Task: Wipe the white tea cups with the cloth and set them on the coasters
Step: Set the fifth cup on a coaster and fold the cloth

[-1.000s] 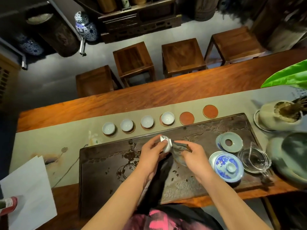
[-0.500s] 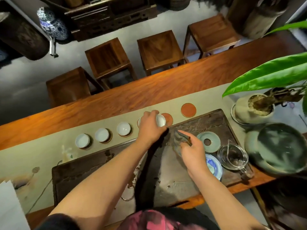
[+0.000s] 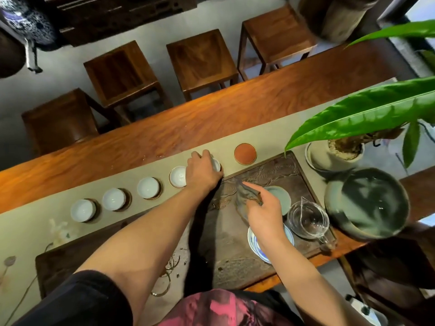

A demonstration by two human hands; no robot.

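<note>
Left hand [image 3: 203, 171] curled down over a white tea cup [image 3: 216, 164], fingers wrapped round its rim, cup sitting on a coaster that's mostly hidden under it. Right hand [image 3: 264, 214] pinched closed on the cloth [image 3: 246, 196], grey-brown, bunched, hanging just over the dark carved tea tray [image 3: 235, 250]. Four more cups in a row to the left on the grey runner [image 3: 164, 212], each on its own coaster: [image 3: 178, 176], [image 3: 148, 187], [image 3: 114, 199], [image 3: 82, 210]. All upright, glazed white, insides look clean. One bare orange coaster [image 3: 245, 153] just right of the left hand, nothing on it. Far edge of tray runs just near of the cup row. Right side crowded: glass pitcher [image 3: 308, 220], celadon dish [image 3: 280, 198], blue-and-white saucer [image 3: 256, 243], big green bowl [image 3: 367, 203], plant pot [image 3: 334, 154]
</note>
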